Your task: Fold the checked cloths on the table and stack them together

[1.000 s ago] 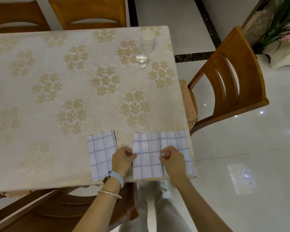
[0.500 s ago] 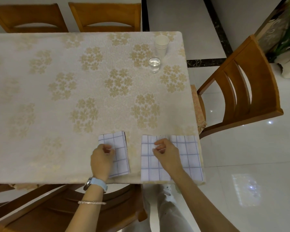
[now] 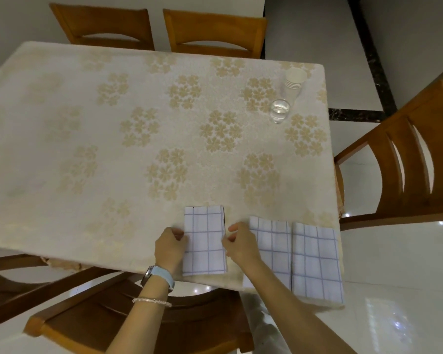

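Left hand [image 3: 168, 242] and right hand [image 3: 241, 243] pinch opposite side edges of narrow folded checked cloth [image 3: 204, 242]. Likely readying a level lift onto wider checked cloth [image 3: 296, 256], just beside on surface [image 3: 49, 175].

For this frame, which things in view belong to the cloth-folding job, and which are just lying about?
In the job: folded checked cloth, gripped at its side edges by the left hand and right hand; wider checked cloth beside it.
Lying about: stack of paper cups, glass of water, wooden chairs.
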Motion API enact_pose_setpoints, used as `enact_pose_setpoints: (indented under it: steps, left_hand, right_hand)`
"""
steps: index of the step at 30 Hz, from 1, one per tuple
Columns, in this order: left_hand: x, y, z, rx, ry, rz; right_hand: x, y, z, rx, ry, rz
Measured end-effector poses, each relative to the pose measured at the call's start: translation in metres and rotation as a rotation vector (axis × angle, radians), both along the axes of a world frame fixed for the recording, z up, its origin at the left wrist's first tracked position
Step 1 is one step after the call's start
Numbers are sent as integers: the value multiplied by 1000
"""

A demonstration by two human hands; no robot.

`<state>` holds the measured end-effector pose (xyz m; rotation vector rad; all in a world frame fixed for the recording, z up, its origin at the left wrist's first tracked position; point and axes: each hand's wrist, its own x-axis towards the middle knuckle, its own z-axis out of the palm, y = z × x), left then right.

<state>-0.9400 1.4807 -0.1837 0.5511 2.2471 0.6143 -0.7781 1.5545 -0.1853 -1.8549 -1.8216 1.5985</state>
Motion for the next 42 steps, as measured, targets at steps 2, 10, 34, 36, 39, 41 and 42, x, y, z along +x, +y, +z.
enact_pose_setpoints:
  steps: [2,10,34,36,39,41,42]
  left_hand:
    - [-3,0,-2,-16,-16,-12]
    - [-12,-1,-1,-12,-88,-54]
    - [23,6,-10,-11,-121,-138]
    - [23,5,-11,-7,-111,-138]
    - [22,4,-13,10,-103,-136]
    - [22,4,-14,12,-117,-131]
    - [23,4,-12,6,-121,-130]
  right_hand:
    - [-3,-1,-1,-50,16,-26]
    - [-4,0,-10,-38,-32,5]
    - [43,-15,-6,66,-65,-138]
    - [43,-15,-4,59,-63,-157]
    - [46,-14,-1,80,-64,-173]
    - [48,-15,2,68,-52,-189]
    - [50,-16,5,58,-33,-201]
